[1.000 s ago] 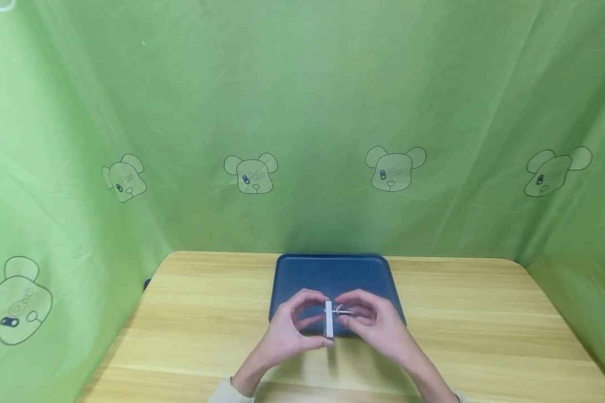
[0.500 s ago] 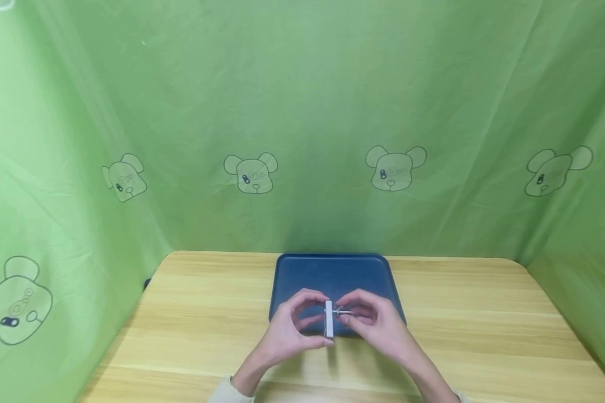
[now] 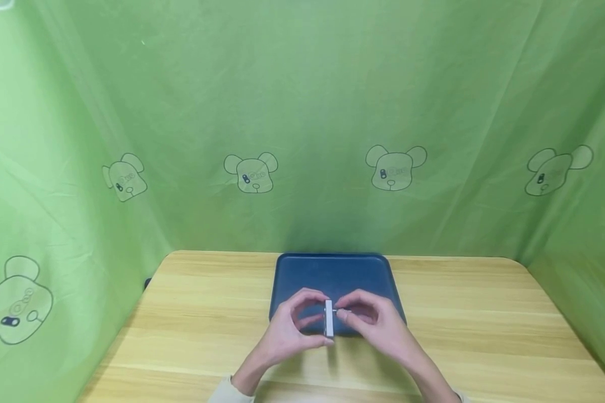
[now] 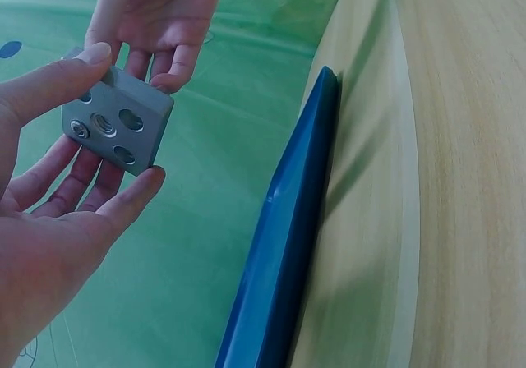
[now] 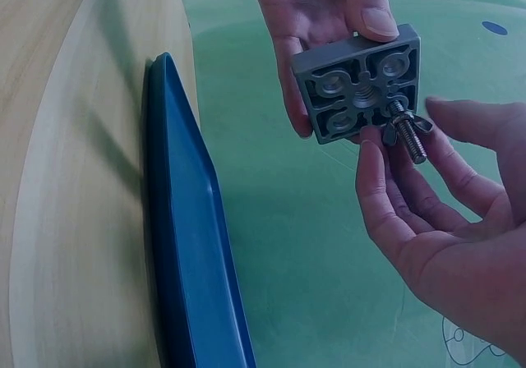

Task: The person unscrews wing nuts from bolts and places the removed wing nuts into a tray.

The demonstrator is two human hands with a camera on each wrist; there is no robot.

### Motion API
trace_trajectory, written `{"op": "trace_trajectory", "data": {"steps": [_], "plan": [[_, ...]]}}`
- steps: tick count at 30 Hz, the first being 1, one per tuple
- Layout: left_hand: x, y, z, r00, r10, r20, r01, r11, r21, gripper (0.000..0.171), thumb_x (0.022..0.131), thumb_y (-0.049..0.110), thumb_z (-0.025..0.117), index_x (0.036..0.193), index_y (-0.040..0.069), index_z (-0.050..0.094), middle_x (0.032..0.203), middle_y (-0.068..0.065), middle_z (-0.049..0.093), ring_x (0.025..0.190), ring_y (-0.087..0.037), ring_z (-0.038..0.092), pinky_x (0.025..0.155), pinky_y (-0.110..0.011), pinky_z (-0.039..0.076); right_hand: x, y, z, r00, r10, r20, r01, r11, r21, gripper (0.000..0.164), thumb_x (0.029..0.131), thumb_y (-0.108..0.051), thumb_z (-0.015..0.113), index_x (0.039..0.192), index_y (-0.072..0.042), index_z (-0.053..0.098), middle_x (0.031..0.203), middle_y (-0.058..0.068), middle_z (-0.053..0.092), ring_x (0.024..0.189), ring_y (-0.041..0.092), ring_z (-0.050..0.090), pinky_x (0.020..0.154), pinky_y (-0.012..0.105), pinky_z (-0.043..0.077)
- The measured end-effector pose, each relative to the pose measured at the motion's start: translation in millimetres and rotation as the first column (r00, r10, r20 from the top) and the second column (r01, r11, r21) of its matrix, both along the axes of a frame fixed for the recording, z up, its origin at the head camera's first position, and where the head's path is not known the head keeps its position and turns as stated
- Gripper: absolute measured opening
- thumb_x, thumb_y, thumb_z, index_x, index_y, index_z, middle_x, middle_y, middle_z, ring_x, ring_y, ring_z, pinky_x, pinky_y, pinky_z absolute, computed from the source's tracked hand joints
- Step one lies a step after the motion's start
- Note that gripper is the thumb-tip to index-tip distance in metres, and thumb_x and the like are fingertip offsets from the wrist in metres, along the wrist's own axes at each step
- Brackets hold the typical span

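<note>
My left hand (image 3: 284, 333) grips a square grey metal block (image 3: 329, 320) by its edges, upright above the table, thumb on one edge and fingers on the opposite one. Its left-facing side (image 4: 107, 142) has several round holes, with a bolt head (image 4: 80, 129) seated in a corner one. From the ribbed other side (image 5: 335, 105) a threaded bolt (image 5: 415, 148) sticks out, carrying a wing nut (image 5: 422, 125). Around that wing nut my right hand (image 3: 380, 324) has its thumb and fingers curled. In the head view those fingers mostly cover the wing nut.
A blue tray (image 3: 333, 274) lies on the wooden table (image 3: 464, 313), behind and below the hands. Green curtains (image 3: 312, 112) with bear-head outlines surround the table at the back and both sides.
My right thumb and fingers have shifted slightly at the wing nut, covering more of it and the bolt. The left hand and the block stay in place.
</note>
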State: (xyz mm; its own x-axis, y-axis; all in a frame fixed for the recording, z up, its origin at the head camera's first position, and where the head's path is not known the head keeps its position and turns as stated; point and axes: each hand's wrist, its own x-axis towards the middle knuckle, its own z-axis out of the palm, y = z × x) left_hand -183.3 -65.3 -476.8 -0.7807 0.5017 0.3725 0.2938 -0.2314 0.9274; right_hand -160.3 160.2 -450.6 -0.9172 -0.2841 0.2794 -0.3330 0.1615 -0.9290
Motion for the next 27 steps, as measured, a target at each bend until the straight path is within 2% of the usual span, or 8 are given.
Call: {"op": "trace_trajectory", "data": {"steps": [4, 8, 16, 23, 27], "plan": [[0.0, -0.3, 0.1, 1.0, -0.001, 0.001, 0.001, 1.0, -0.002, 0.067, 0.071, -0.013, 0.086, 0.13, 0.0, 0.058, 0.133, -0.021, 0.054, 0.125, -0.029, 0.057, 0.108, -0.046, 0.053, -1.2, 0.2, 0.0, 1.0, 0.004, -0.007, -0.004, 1.0, -0.016, 0.015, 0.1, -0.011, 0.067, 0.107, 0.001, 0.071, 0.106, 0.012, 0.072, 0.098, 0.025, 0.073, 0.085, 0.041, 0.065], [-0.2, -0.3, -0.1, 1.0, -0.005, 0.002, 0.005, 1.0, -0.001, 0.067, 0.071, -0.013, 0.085, 0.13, 0.0, 0.057, 0.132, -0.019, 0.055, 0.126, -0.031, 0.057, 0.108, -0.046, 0.053, -2.0, 0.5, 0.2, 1.0, 0.02, -0.023, -0.021, 0.999, -0.039, 0.014, 0.103, -0.008, 0.061, 0.107, 0.0, 0.071, 0.105, 0.015, 0.072, 0.097, 0.028, 0.072, 0.082, 0.044, 0.066], [0.3, 0.1, -0.5, 1.0, -0.007, 0.004, 0.007, 1.0, -0.003, 0.066, 0.071, -0.013, 0.085, 0.13, 0.001, 0.058, 0.131, -0.018, 0.055, 0.125, -0.027, 0.058, 0.108, -0.046, 0.052, -0.9, 0.3, 0.4, 1.0, 0.012, -0.015, -0.013, 0.999, -0.046, 0.01, 0.098, -0.008, 0.068, 0.105, -0.002, 0.072, 0.105, 0.016, 0.072, 0.096, 0.028, 0.074, 0.084, 0.044, 0.065], [0.4, 0.8, -1.0, 1.0, 0.0, 0.01, 0.0, 1.0, -0.008, 0.066, 0.071, -0.013, 0.086, 0.129, 0.001, 0.058, 0.131, -0.018, 0.055, 0.125, -0.026, 0.058, 0.108, -0.047, 0.053, -1.8, 0.8, -0.5, 1.0, -0.01, -0.012, 0.01, 1.0, -0.015, 0.014, 0.094, -0.008, 0.073, 0.107, -0.004, 0.072, 0.106, 0.011, 0.072, 0.102, 0.022, 0.072, 0.093, 0.033, 0.062], [0.3, 0.9, -1.2, 1.0, 0.001, 0.015, -0.001, 1.0, -0.008, 0.066, 0.07, -0.013, 0.086, 0.129, 0.0, 0.058, 0.131, -0.019, 0.055, 0.125, -0.026, 0.058, 0.108, -0.047, 0.053, -1.8, 1.4, 0.0, 1.0, 0.0, -0.009, 0.0, 1.0, -0.021, 0.017, 0.093, -0.006, 0.075, 0.109, -0.001, 0.072, 0.108, 0.015, 0.072, 0.103, 0.021, 0.072, 0.094, 0.033, 0.062]]}}
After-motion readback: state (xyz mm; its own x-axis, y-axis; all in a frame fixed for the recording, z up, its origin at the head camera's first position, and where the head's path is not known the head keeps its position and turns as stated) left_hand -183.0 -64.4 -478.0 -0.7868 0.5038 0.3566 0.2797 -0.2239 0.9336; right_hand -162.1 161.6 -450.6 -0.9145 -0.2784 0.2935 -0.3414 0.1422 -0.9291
